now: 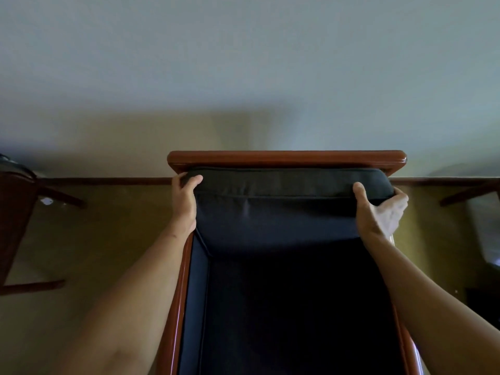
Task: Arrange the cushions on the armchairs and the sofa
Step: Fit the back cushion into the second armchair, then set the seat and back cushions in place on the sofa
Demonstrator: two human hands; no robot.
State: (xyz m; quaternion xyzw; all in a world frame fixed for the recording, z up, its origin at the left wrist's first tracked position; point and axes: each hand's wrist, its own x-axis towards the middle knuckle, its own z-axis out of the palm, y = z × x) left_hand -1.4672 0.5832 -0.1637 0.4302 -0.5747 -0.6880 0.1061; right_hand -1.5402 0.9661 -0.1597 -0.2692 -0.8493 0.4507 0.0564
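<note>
One dark back cushion (286, 209) stood against the wooden top rail (286, 158) of one armchair (180, 293). Two hands held it: the left hand (185, 201) clamped its left top corner, the right hand (378, 212) its right top corner. Open floor (108, 239) lay on both sides.

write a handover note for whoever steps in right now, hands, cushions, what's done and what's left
Left hand: gripping the upper left corner of the dark back cushion, thumb on its front face.
Right hand: gripping the upper right corner of the same cushion, thumb on the front, fingers wrapped behind.
The cushion stands upright against the armchair's wooden backrest, its top edge just below the top rail. The seat cushion lies flat in the frame.
Done: back cushion is roughly in place on this armchair.
Left: let go once it sits square. The other armchair and the sofa are not clearly in view, so check their cushions.
</note>
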